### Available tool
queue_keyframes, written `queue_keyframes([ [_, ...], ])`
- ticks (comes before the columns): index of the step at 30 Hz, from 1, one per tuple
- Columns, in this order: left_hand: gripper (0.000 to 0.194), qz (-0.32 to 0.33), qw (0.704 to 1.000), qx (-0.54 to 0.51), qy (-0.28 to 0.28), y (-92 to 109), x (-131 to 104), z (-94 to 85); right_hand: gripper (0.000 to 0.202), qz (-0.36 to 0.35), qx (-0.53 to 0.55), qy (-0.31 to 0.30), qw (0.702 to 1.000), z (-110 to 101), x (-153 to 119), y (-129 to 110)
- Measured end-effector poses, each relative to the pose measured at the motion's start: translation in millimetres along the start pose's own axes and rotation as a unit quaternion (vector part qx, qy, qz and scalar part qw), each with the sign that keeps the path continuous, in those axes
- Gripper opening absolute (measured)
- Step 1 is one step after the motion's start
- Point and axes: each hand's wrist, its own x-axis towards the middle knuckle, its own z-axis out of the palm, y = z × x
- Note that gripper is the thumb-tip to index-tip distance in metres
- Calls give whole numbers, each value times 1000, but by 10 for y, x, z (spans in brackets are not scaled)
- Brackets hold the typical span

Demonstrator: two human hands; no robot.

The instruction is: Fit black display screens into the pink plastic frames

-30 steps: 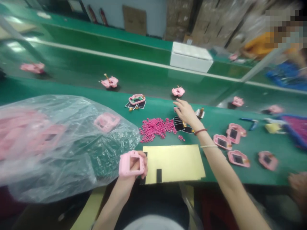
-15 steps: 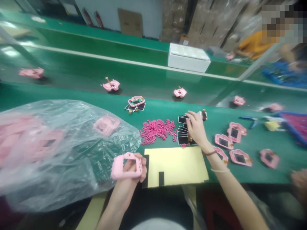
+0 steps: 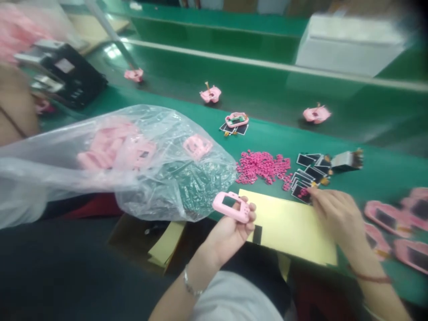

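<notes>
My left hand [image 3: 239,225] is closed on a pink camera-shaped shell [image 3: 230,207] with a square window, held over the left edge of a yellow sheet [image 3: 294,225]. My right hand [image 3: 337,214] has its fingers pressed together at the near edge of a group of small black screens [image 3: 312,173]. Its fingertips are beside a few magenta bits lying on the nearest screen; whether they pinch anything is too small to tell. A heap of tiny magenta parts [image 3: 262,166] lies left of the screens.
A clear plastic bag [image 3: 160,178] of pink shells spreads over the left side. Assembled pink shells [image 3: 388,217] lie at the right. Pink pieces [image 3: 210,94] sit along the green strip behind, before a white box [image 3: 347,47]. A black device [image 3: 72,73] and someone's arm [image 3: 15,102] are far left.
The view has swung left. My right hand has come down from over the screens to their near edge, its fingers drawn together. My left hand still holds the pink shell, now nearer the yellow sheet.
</notes>
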Motion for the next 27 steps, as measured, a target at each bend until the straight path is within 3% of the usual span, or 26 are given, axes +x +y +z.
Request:
queue_keyframes([
  [3,13,34,999,22,-11,-89,19,-51,19,23,-13,10,1000,11,32,-65],
  [5,14,55,998,41,-11,-104,30,-85,26,31,-16,4,999,11,43,-120],
  [9,12,96,993,65,4,-40,40,-94,36,30,-38,-29,998,3,64,-181],
  [14,5,161,981,112,-4,38,72,-120,30,41,-54,-1,998,48,104,-155],
  [16,14,219,959,178,-18,30,95,-166,25,87,-28,24,995,61,124,-172],
  [18,18,294,915,276,-17,9,116,-215,25,190,40,73,978,25,151,-254],
  [20,19,350,862,367,5,-9,122,-247,27,310,166,106,930,-88,185,-418],
  [22,25,360,830,426,20,-16,107,-258,27,384,290,98,871,-270,228,-651],
  [24,28,345,819,459,9,-10,70,-255,22,376,348,73,855,-469,282,-912],
  [27,28,300,814,497,-35,4,-5,-240,19,243,341,57,906,-660,371,-1252],
])
